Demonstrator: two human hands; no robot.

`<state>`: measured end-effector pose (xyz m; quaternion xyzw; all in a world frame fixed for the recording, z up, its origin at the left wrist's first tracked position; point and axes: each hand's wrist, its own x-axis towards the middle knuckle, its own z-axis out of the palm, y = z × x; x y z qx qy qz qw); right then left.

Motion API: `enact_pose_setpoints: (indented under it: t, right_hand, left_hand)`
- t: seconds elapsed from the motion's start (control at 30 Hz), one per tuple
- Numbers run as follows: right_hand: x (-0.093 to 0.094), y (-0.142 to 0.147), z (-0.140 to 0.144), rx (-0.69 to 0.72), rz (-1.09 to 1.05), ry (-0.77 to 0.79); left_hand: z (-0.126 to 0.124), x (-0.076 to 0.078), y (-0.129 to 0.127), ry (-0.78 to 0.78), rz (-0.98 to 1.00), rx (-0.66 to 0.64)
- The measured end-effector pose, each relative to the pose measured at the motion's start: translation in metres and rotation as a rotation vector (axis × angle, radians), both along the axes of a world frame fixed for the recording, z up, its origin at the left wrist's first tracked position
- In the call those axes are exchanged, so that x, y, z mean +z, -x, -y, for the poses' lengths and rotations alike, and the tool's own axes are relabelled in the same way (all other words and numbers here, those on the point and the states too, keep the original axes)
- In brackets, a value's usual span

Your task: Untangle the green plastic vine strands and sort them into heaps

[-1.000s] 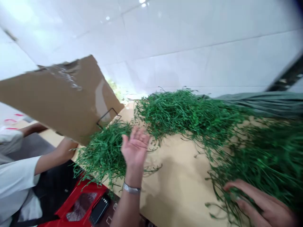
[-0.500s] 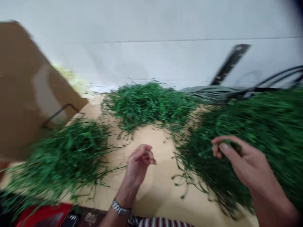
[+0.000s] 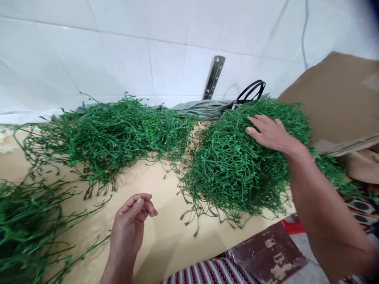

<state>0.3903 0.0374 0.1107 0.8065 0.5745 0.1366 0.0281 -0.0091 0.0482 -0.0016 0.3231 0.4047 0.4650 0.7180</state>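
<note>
Three heaps of thin green plastic stems lie on a tan table. My right hand rests flat, fingers apart, on top of the right heap. My left hand hovers over the bare table near the front edge, fingers loosely curled with thumb against fingertips and nothing visible in it. A second heap lies at the back left, and a third heap spreads at the near left edge.
A white tiled wall backs the table. A cardboard box stands at the right. Folded grey-green cloth, black loops and a metal bracket lie behind the heaps. Striped cloth shows at the bottom.
The view has swung right: the left cardboard and the other person are gone from view. My right hand rose from the heap's near edge onto its top. My left hand curled and dropped lower.
</note>
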Motion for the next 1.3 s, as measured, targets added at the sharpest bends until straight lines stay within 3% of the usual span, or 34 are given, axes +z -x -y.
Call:
enact_pose_setpoints:
  t: [0.23, 0.37, 0.47, 0.57, 0.63, 0.7, 0.73, 0.8, 0.87, 0.97, 1.03, 1.13, 1.3]
  right_hand:
    - [0.047, 0.006, 0.013, 0.084, 0.138, -0.029]
    - [0.044, 0.002, 0.011, 0.201, 0.274, 0.021]
    - [0.038, 0.004, 0.008, 0.249, 0.339, -0.061]
    - [0.038, 0.028, 0.009, 0.305, 0.335, -0.206]
    - [0.036, 0.061, 0.009, 0.347, 0.278, -0.316]
    - [0.027, 0.106, 0.003, 0.417, 0.119, -0.391]
    - [0.018, 0.13, -0.003, 0.48, 0.009, -0.324]
    - [-0.007, 0.175, -0.02, 0.559, -0.178, -0.002]
    - [-0.037, 0.212, -0.041, 0.515, -0.27, 0.233]
    - [-0.077, 0.245, -0.069, 0.436, -0.285, 0.28]
    - [-0.093, 0.257, -0.077, 0.449, -0.306, 0.273]
    - [-0.1, 0.268, -0.071, 0.511, -0.341, 0.243]
    - [-0.089, 0.27, -0.05, 0.594, -0.378, 0.208]
  left_hand:
    - [0.004, -0.001, 0.002, 0.001, -0.017, -0.004]
    - [0.005, -0.004, 0.004, 0.004, -0.025, 0.003]
    - [0.006, -0.005, 0.009, 0.001, -0.043, 0.019]
    - [0.007, -0.005, 0.013, 0.013, -0.058, 0.035]
    - [0.008, -0.004, 0.013, 0.017, -0.063, 0.043]
    - [0.008, -0.002, 0.011, 0.011, -0.06, 0.043]
    - [0.008, -0.002, 0.009, 0.006, -0.057, 0.038]
    - [0.008, 0.0, 0.004, -0.003, -0.053, 0.02]
    - [0.007, 0.001, 0.0, -0.012, -0.054, -0.006]
    - [0.005, 0.002, 0.0, -0.029, -0.056, -0.033]
    - [0.004, 0.001, 0.003, -0.037, -0.052, -0.032]
    - [0.001, 0.0, 0.011, -0.049, -0.047, 0.014]
    - [-0.003, 0.001, 0.019, -0.097, -0.122, 0.141]
